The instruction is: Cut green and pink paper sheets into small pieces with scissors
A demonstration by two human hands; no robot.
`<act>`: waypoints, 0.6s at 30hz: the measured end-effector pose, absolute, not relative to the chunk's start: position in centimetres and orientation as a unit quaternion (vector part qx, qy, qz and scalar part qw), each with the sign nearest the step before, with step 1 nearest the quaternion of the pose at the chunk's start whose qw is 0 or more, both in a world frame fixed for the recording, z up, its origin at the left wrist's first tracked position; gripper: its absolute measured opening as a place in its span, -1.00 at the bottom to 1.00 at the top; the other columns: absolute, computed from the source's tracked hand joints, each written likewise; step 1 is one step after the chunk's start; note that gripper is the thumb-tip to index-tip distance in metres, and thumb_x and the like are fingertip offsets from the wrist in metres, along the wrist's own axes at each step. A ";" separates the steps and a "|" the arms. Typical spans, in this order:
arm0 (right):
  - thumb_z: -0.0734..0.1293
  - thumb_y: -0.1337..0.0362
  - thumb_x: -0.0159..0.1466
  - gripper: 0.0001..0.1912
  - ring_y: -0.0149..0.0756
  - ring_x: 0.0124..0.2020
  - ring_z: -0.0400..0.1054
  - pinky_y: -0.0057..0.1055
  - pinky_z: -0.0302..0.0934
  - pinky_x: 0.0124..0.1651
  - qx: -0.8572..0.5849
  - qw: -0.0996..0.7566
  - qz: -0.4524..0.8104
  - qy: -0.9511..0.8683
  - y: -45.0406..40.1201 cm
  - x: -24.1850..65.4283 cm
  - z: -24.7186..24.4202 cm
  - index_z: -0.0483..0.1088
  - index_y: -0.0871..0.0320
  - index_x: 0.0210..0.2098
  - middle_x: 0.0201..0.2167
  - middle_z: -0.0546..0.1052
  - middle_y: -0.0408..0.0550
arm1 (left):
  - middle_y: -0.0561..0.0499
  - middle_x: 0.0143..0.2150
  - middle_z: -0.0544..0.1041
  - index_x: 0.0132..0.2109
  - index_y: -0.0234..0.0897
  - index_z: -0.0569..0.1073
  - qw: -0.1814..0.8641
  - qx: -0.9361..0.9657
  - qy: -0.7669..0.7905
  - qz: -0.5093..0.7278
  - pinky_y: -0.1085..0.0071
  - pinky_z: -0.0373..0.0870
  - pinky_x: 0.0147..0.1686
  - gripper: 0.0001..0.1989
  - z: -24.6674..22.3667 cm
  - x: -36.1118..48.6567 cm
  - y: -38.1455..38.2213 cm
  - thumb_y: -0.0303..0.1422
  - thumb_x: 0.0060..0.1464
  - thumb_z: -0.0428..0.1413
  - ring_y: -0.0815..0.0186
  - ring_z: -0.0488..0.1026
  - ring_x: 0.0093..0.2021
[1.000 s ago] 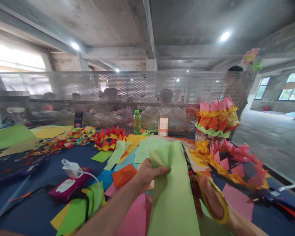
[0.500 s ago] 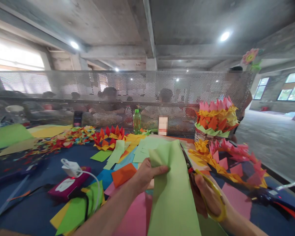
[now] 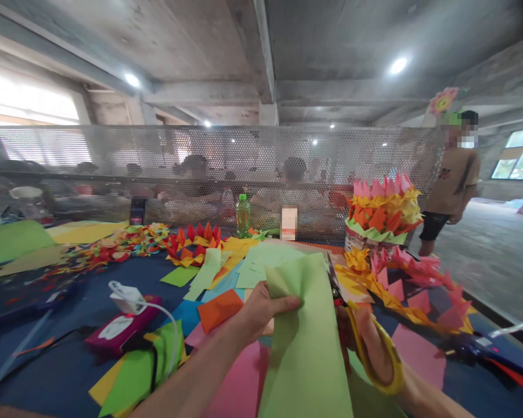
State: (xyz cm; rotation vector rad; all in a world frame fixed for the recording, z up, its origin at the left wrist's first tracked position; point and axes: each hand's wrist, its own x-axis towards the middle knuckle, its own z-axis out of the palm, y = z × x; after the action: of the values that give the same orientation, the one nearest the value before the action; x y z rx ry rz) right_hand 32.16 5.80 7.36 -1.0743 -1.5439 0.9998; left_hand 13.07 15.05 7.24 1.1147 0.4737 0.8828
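Note:
A long sheet of light green paper (image 3: 305,342) hangs down in front of me. My left hand (image 3: 265,307) pinches its upper left part, thumb on top, and the paper dents around the thumb. Yellow-handled scissors (image 3: 386,354) are in my right hand (image 3: 366,337), with the fingers wrapped through the handle loops. The dark blades rise along the paper's right edge, partly hidden by it; whether they touch the sheet I cannot tell. Pink paper (image 3: 235,380) and an orange piece (image 3: 220,309) lie beneath and beside my left forearm.
A magenta power strip (image 3: 108,339) with a white charger sits at left. Paper scraps (image 3: 131,247) pile behind it. A green bottle (image 3: 243,217), a folded-paper basket (image 3: 381,212) and pink-yellow paper garlands (image 3: 422,284) stand or lie farther back. Beyond the mesh panel, a person (image 3: 453,168) walks.
My right hand and the scissors have shifted slightly right and down, and the paper's top edge has tipped a little. The person at right has walked out from behind the mesh.

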 end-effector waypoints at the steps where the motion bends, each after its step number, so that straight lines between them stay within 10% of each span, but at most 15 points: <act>1: 0.01 -0.34 0.20 -0.31 -0.31 -0.70 0.23 -0.38 0.18 -0.58 -0.434 0.491 0.411 -0.634 6.0 32.2 7.3 0.26 0.08 -0.66 -0.78 0.31 -0.13 | -0.16 -0.27 0.62 -0.21 -0.34 0.59 0.733 0.507 0.215 0.399 0.23 0.45 -0.13 -0.63 7.3 13.1 15.0 -0.32 -0.25 0.38 0.12 0.57 -0.25; 18: -0.02 -0.28 0.27 -0.26 -0.50 -0.84 0.07 -0.54 -0.04 -0.73 -0.441 0.498 0.416 -0.620 6.4 32.0 6.9 0.10 0.11 -0.80 -0.90 0.15 -0.19 | -0.17 -0.23 0.62 -0.18 -0.38 0.57 0.727 0.523 0.223 0.385 0.17 0.44 -0.12 -0.63 6.7 13.0 15.4 -0.36 -0.21 0.36 0.10 0.56 -0.23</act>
State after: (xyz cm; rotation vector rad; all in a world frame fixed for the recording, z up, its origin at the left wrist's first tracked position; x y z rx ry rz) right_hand 31.97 6.42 6.87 -1.0666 -1.5020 1.0083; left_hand 13.03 15.43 6.75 1.1542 0.4909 0.8492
